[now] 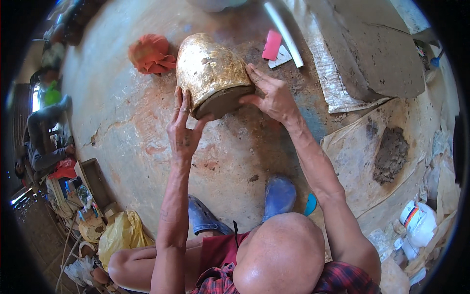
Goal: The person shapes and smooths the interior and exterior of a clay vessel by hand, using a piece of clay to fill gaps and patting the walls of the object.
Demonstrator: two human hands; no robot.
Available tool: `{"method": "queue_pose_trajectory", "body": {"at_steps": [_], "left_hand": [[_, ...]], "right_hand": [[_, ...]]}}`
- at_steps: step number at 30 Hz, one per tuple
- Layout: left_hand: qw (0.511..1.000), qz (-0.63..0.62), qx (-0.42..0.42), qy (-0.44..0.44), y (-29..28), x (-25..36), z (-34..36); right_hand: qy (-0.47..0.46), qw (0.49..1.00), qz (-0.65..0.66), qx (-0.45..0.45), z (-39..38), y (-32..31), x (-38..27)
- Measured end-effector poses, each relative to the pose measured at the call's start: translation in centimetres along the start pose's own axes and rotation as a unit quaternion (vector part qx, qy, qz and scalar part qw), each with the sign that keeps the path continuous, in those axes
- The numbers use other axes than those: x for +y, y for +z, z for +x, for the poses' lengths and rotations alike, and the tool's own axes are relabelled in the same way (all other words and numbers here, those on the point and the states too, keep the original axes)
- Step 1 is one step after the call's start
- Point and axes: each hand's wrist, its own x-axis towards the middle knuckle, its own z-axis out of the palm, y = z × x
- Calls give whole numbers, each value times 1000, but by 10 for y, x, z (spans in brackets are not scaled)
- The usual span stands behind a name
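A rounded, drum-shaped mould (210, 63), worn yellow-white with brown patches, lies tilted on its side above the floor. Its near end shows a flat face of dark grey-brown clay (223, 101). My left hand (185, 125) grips the mould's left side, its fingers reaching up the wall and its thumb at the clay's lower edge. On the right side, my right hand (270, 93) has its fingers along the wall and its thumb by the rim of the clay. Whether the mould touches the floor, I cannot tell.
Left of the mould lies a crumpled orange-red cloth (151, 53). Beyond my right hand are a pink scraper (271, 45), a white card (281, 58) and a white tube (285, 34). A large clay block (372, 54) and a clay heap (391, 154) sit right. Another person (44, 127) sits far left.
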Motion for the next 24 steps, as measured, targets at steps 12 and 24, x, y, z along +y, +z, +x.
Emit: {"method": "queue_pose_trajectory", "body": {"at_steps": [12, 24], "left_hand": [[1000, 9, 15, 13, -5, 8, 8], [997, -20, 65, 35, 3, 4, 8]], "right_hand": [[-2, 999, -41, -10, 8, -5, -7], [-15, 996, -73, 45, 7, 6, -11]]}}
